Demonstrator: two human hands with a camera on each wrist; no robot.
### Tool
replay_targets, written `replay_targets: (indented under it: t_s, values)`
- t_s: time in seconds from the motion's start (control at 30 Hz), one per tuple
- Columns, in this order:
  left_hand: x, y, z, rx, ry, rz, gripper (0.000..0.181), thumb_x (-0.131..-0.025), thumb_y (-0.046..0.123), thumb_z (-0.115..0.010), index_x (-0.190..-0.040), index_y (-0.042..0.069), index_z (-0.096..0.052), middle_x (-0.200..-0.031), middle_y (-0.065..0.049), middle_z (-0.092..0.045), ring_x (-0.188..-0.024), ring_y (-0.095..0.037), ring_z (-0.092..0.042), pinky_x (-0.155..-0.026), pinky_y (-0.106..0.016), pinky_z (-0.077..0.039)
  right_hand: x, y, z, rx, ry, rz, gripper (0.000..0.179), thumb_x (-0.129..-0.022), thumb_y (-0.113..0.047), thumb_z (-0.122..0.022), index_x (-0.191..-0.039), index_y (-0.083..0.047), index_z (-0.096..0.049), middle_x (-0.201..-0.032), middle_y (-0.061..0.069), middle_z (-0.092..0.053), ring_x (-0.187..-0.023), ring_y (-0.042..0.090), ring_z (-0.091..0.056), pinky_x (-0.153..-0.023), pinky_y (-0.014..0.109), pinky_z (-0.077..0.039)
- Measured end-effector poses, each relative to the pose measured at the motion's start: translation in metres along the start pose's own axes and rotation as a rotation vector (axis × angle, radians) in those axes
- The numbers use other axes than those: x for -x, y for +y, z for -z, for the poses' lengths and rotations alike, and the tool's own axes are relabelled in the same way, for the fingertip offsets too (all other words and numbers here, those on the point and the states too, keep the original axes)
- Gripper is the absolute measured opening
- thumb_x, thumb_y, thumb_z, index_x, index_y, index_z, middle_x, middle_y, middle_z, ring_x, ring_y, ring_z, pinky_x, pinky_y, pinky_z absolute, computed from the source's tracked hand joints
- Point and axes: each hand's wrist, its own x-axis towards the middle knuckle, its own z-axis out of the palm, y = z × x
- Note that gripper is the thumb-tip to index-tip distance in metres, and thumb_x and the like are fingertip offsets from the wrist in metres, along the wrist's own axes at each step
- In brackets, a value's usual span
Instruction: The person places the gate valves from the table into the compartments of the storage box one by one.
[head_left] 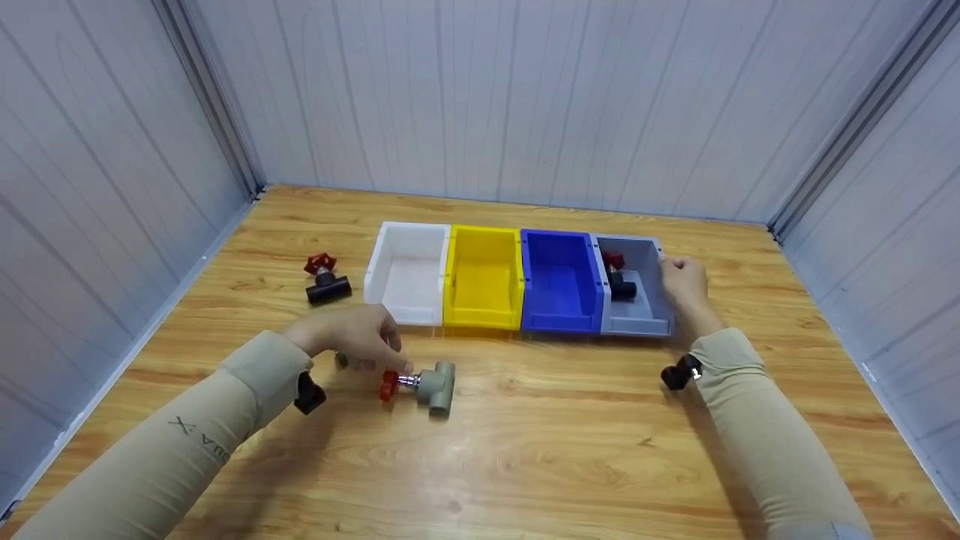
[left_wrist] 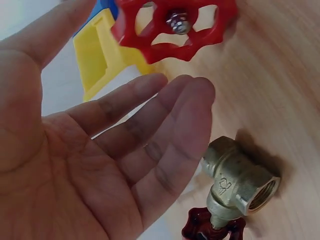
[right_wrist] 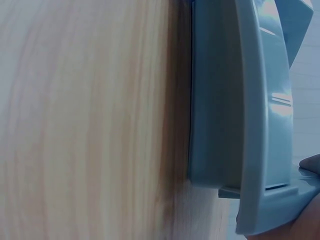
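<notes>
My left hand (head_left: pixel 358 334) hovers just above the red handwheel (head_left: pixel 388 386) of a grey T-shaped valve (head_left: pixel 435 386) lying on the table. In the left wrist view its fingers (left_wrist: pixel 160 120) are extended and loosely bent, with a gap between them and the red wheel (left_wrist: pixel 175 30). A brass valve (left_wrist: pixel 237 180) with a dark red wheel lies below that hand, mostly hidden by it in the head view. At the far right, my right hand (head_left: pixel 686 289) grips the side wall of the grey bin (head_left: pixel 637 325). A black valve (head_left: pixel 621 289) with a red wheel lies inside this bin.
Joined in a row with the grey bin are a white bin (head_left: pixel 412 281), a yellow bin (head_left: pixel 484 277) and a blue bin (head_left: pixel 561 289). Another black valve (head_left: pixel 328 289) with a red wheel lies left of the row. Panel walls enclose the table's back and sides.
</notes>
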Motion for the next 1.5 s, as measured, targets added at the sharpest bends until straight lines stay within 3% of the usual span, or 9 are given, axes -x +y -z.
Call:
replay_targets:
  t_s: [0.13,0.37,0.67,0.83,1.0,1.23,1.33,1.5]
  values:
    - [0.000,0.001,-0.001,-0.020,-0.037,0.014,0.044,-0.094,0.053,-0.082,-0.109,0.012,-0.080,-0.094,-0.007,-0.078,-0.076,-0.015,-0.066,-0.068,-0.032,-0.059,0.001,0.000,0.001,0.006,0.001,-0.001,0.033,-0.112,-0.029,-0.048,-0.113,0.000,-0.064,-0.115,0.014,-0.059,-0.104,0.023,-0.053,-0.081,0.025,-0.043]
    - [0.001,-0.001,-0.005,-0.022,-0.061,0.017,0.040,-0.091,0.050,-0.085,-0.096,0.011,-0.077,-0.086,-0.003,-0.075,-0.074,-0.014,-0.066,-0.067,-0.030,-0.060,0.002,0.000,-0.001,0.009,0.008,0.004,0.033,-0.112,-0.028,-0.047,-0.111,0.000,-0.063,-0.115,0.015,-0.060,-0.106,0.025,-0.054,-0.082,0.026,-0.043]
    - [0.002,-0.001,-0.003,0.015,-0.120,0.047,0.054,-0.092,0.041,-0.088,-0.122,0.000,-0.070,-0.110,-0.009,-0.073,-0.093,-0.021,-0.071,-0.081,-0.037,-0.067,0.001,-0.001,0.001,0.009,-0.011,-0.008,0.037,-0.112,-0.028,-0.045,-0.120,0.003,-0.063,-0.123,0.017,-0.060,-0.114,0.027,-0.055,-0.085,0.026,-0.043]
    - [0.002,-0.004,-0.004,0.005,-0.133,0.044,0.048,-0.093,0.039,-0.087,-0.119,0.001,-0.071,-0.111,-0.009,-0.072,-0.093,-0.021,-0.071,-0.080,-0.035,-0.066,0.001,-0.001,0.001,0.012,-0.013,-0.012,0.038,-0.112,-0.028,-0.045,-0.124,0.003,-0.063,-0.128,0.018,-0.060,-0.116,0.026,-0.055,-0.086,0.025,-0.043]
    - [-0.001,-0.007,-0.007,-0.013,-0.134,0.023,0.040,-0.094,0.040,-0.086,-0.110,0.006,-0.074,-0.101,-0.004,-0.069,-0.085,-0.017,-0.068,-0.075,-0.030,-0.063,0.002,0.000,0.000,0.004,0.005,-0.003,0.036,-0.110,-0.026,-0.047,-0.122,0.003,-0.063,-0.127,0.018,-0.060,-0.115,0.027,-0.055,-0.086,0.025,-0.043]
    - [-0.004,-0.012,-0.010,0.007,-0.109,-0.022,0.045,-0.094,0.038,-0.084,-0.119,0.003,-0.070,-0.104,-0.006,-0.068,-0.085,-0.017,-0.068,-0.075,-0.030,-0.064,0.001,-0.002,0.001,-0.007,0.011,0.000,0.032,-0.110,-0.025,-0.048,-0.118,0.002,-0.064,-0.123,0.017,-0.061,-0.112,0.026,-0.055,-0.084,0.024,-0.043]
    - [-0.004,-0.012,-0.011,0.009,-0.073,-0.055,0.038,-0.092,0.037,-0.085,-0.107,0.005,-0.071,-0.098,-0.005,-0.069,-0.083,-0.016,-0.066,-0.072,-0.030,-0.061,0.000,-0.001,0.000,-0.003,0.013,0.009,0.028,-0.110,-0.024,-0.048,-0.111,-0.001,-0.063,-0.119,0.016,-0.060,-0.108,0.025,-0.054,-0.083,0.024,-0.043]
    - [-0.005,-0.008,-0.010,-0.007,-0.021,-0.072,0.037,-0.088,0.047,-0.086,-0.093,0.015,-0.068,-0.087,0.000,-0.070,-0.076,-0.016,-0.061,-0.057,-0.029,-0.046,-0.001,0.000,-0.001,0.001,0.003,0.005,0.028,-0.112,-0.027,-0.048,-0.108,-0.003,-0.061,-0.117,0.015,-0.059,-0.109,0.025,-0.054,-0.084,0.025,-0.043]
